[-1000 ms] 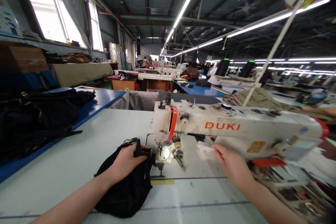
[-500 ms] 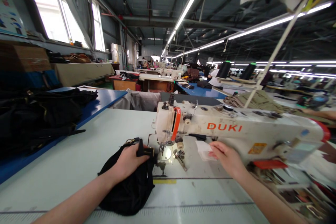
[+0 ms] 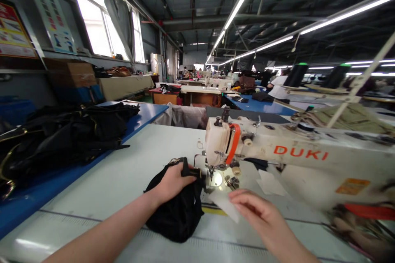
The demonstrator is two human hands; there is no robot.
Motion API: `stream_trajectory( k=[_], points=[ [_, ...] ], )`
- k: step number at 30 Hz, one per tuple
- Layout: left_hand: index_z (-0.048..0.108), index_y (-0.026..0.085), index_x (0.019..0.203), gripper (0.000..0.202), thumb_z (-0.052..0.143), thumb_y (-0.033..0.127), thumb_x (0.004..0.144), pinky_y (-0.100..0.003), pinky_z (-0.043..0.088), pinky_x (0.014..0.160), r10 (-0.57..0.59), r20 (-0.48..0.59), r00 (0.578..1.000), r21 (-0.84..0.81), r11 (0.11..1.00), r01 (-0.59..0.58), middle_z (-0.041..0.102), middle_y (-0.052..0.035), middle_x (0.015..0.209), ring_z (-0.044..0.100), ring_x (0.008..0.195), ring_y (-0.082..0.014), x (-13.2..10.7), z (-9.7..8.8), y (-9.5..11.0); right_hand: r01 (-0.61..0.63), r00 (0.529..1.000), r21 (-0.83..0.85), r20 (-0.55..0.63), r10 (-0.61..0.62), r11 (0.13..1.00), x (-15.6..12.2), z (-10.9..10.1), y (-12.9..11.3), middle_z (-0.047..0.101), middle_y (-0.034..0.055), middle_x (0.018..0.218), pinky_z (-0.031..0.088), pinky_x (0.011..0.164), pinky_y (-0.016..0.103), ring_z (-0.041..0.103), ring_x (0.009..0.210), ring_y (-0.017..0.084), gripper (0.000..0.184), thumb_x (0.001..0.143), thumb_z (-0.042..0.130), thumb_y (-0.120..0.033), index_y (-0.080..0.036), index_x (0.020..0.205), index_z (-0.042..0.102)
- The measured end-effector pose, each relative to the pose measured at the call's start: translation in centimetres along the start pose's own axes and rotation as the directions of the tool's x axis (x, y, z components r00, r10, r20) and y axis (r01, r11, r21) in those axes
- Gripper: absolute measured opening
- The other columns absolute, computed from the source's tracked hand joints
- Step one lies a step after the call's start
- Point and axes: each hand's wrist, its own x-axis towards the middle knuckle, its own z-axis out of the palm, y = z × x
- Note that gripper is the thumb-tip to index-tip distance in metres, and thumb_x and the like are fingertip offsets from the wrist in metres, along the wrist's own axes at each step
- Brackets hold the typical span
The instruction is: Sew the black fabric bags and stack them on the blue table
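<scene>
My left hand (image 3: 174, 183) is closed on a black fabric piece (image 3: 175, 218), a bag by its look, with metal hardware at its top. The bunched cloth lies on the pale sewing table just left of the needle area. Between the fingertips of my right hand (image 3: 254, 209) is a thin white sheet (image 3: 225, 205), held in front of the needle plate. The sewing machine (image 3: 296, 144), lettered DUKI, has its lit needle plate (image 3: 216, 178) between and beyond my hands. More white sheets (image 3: 271, 183) lie on the machine bed under the arm.
Black fabric goods with yellow edging (image 3: 70, 131) are heaped on a blue table (image 3: 148, 111) at the left. Dark thread cones (image 3: 296, 74) stand behind the machine at right. A red-topped item (image 3: 367, 211) sits at the right edge.
My right hand has brought a white sheet from under the machine arm toward the front of the needle plate. The left hand keeps its hold on the black fabric. The view has turned left.
</scene>
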Motion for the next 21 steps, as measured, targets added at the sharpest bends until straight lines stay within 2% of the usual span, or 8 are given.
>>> stream_trajectory(
  k=[2,5,8,11,17,19,21],
  points=[
    [0.066,0.018,0.101,0.028,0.064,0.026,0.074,-0.028,0.048,0.083,0.013,0.011,1.000,-0.083,0.996,-0.012,0.070,-0.0017,0.096,0.064,0.091,-0.0218,-0.2,-0.4,0.2,0.055,0.996,0.039,0.071,-0.058,0.998,0.7,1.7,0.0,0.068,0.0055,0.103,0.051,0.077,0.029,0.063,0.094,0.020,0.019,0.087,0.051,-0.028,-0.023,0.084,0.069],
    [0.066,0.016,0.100,0.028,0.065,0.025,0.073,-0.028,0.047,0.084,0.024,0.018,1.000,-0.145,0.989,-0.021,0.070,-0.0021,0.094,0.064,0.090,-0.0216,-0.5,-1.0,0.8,0.131,0.982,0.017,0.135,-0.132,0.991,2.5,3.3,0.1,0.069,0.0042,0.099,0.050,0.079,0.031,0.064,0.091,0.018,0.022,0.085,0.048,-0.015,-0.023,0.085,0.069],
    [0.066,0.016,0.100,0.028,0.065,0.024,0.074,-0.028,0.047,0.084,0.018,0.029,0.999,-0.136,0.991,-0.014,0.070,-0.0022,0.095,0.064,0.090,-0.0216,-0.7,-1.1,1.1,0.223,0.965,-0.095,0.163,-0.206,0.970,4.2,4.2,0.1,0.069,0.0033,0.097,0.048,0.085,0.033,0.063,0.091,0.017,0.030,0.081,0.045,-0.004,-0.022,0.086,0.069],
    [0.067,0.019,0.098,0.025,0.064,0.024,0.074,-0.028,0.047,0.084,0.027,0.042,0.999,-0.071,0.997,-0.024,0.070,-0.0008,0.094,0.064,0.090,-0.0213,-0.9,-0.9,1.0,0.270,0.955,-0.160,0.170,-0.243,0.950,4.9,4.8,0.1,0.069,0.0036,0.096,0.048,0.085,0.034,0.061,0.093,0.018,0.034,0.082,0.045,-0.001,-0.023,0.087,0.070],
    [0.068,0.022,0.099,0.024,0.063,0.023,0.075,-0.027,0.047,0.084,0.056,0.052,0.997,0.039,0.998,-0.058,0.070,0.0001,0.098,0.064,0.094,-0.0215,-0.9,-0.6,0.9,0.349,0.937,-0.391,0.154,-0.313,0.852,3.7,4.0,1.2,0.056,0.0078,0.126,0.040,0.098,0.043,0.048,0.118,0.024,0.032,0.088,0.044,-0.006,-0.023,0.103,0.067],
    [0.068,0.022,0.099,0.024,0.062,0.024,0.076,-0.027,0.047,0.085,0.050,0.049,0.998,0.067,0.996,-0.053,0.070,-0.0001,0.099,0.063,0.095,-0.0216,-1.0,-0.6,1.1,0.337,0.941,-0.429,0.129,-0.313,0.838,3.0,3.3,1.5,0.057,0.0092,0.121,0.042,0.094,0.043,0.050,0.112,0.024,0.030,0.092,0.043,-0.010,-0.022,0.108,0.064],
    [0.068,0.022,0.098,0.023,0.061,0.024,0.076,-0.027,0.047,0.084,0.040,0.038,0.998,0.098,0.994,-0.044,0.071,0.0000,0.097,0.064,0.095,-0.0216,-1.2,-0.6,1.5,0.327,0.945,-0.442,0.131,-0.301,0.835,2.4,2.8,1.3,0.059,0.0087,0.107,0.045,0.086,0.040,0.053,0.100,0.022,0.027,0.094,0.041,-0.014,-0.021,0.110,0.062]
  ],
)
